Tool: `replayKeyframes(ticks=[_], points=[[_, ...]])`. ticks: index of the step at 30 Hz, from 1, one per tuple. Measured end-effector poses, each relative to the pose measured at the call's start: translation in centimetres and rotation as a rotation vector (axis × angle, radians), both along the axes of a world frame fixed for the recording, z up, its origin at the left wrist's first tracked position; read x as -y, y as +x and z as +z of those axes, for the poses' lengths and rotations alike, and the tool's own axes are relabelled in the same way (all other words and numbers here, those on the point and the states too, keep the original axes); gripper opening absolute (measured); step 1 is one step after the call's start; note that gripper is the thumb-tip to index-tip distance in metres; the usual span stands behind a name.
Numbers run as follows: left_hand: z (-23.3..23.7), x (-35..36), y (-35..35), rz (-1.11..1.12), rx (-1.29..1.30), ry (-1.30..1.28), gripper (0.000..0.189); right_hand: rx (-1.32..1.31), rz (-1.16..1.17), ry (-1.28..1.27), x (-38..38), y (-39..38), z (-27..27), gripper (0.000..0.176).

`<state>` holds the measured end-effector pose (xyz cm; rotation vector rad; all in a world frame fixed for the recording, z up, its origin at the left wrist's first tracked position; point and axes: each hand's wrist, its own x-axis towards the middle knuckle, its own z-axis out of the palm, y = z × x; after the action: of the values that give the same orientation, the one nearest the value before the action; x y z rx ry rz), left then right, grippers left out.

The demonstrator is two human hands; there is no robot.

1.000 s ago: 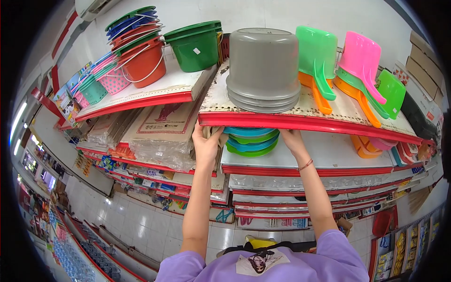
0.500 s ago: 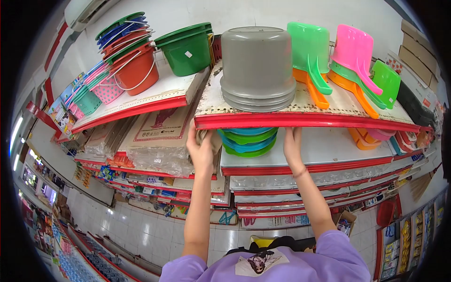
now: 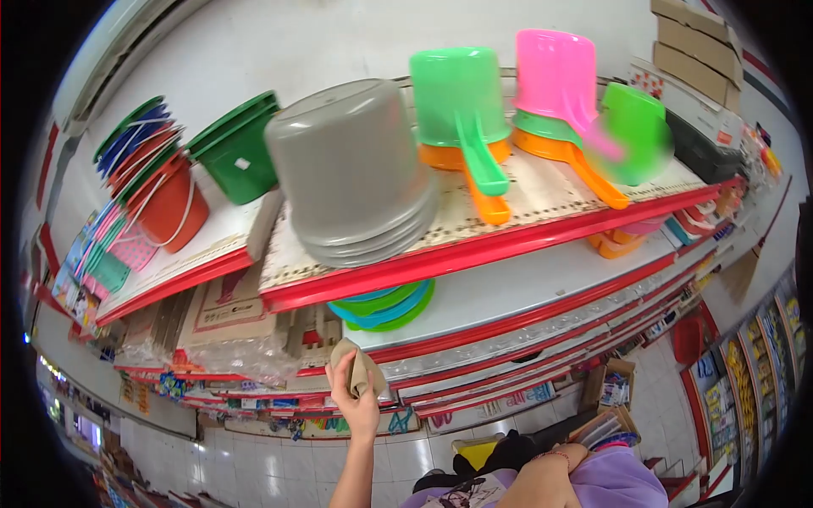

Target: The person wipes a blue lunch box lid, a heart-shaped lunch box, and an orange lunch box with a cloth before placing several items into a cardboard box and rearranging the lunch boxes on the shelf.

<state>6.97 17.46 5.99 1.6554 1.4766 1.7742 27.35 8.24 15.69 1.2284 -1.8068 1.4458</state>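
Observation:
My left hand (image 3: 351, 398) is closed around a folded beige cloth (image 3: 366, 372), held in front of the shelf edges. Just above it, a stack of blue and green plastic basins (image 3: 385, 306) sits on the second shelf. On the top shelf (image 3: 474, 245), a stack of grey buckets (image 3: 351, 169) stands upside down. My right hand (image 3: 573, 456) is drawn back close to my body by the purple shirt (image 3: 618, 478), its fingers hidden.
Green dippers (image 3: 457, 97) and pink dippers (image 3: 555, 76) stand inverted on the top shelf, handles overhanging forward. Dark green buckets (image 3: 241, 148) and red buckets (image 3: 174, 203) are at the left. Cardboard boxes (image 3: 622, 381) stand on the floor at lower right.
Both hands have left the shelf by the basins. The left has come down and out with the cloth in clear view; the right has pulled back to my body. The view has tilted and shifted right.

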Motion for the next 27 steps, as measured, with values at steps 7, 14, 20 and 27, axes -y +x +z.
replayKeyframes(ticks=[7, 14, 20, 27], points=[[-1.0, -1.0, 6.5, -0.038, -0.216, 0.086, 0.053, -0.268, 0.199, 0.026, -2.8, 3.7, -3.0, 0.077], [0.5, -3.0, 15.0, -0.361, -0.143, 0.028, 0.044, 0.725, -0.698, -0.307, -1.3, 12.2, -11.4, 0.045], [1.9, -5.6, 20.8, -0.571, 0.008, -0.081, 0.033, 1.164, -0.679, -0.377, 3.3, 20.7, -18.9, 0.042], [-0.1, -5.9, 23.9, -0.701, 0.306, -0.337, 0.031, 0.804, -2.117, -0.466, -6.0, 36.6, -9.5, 0.033]])
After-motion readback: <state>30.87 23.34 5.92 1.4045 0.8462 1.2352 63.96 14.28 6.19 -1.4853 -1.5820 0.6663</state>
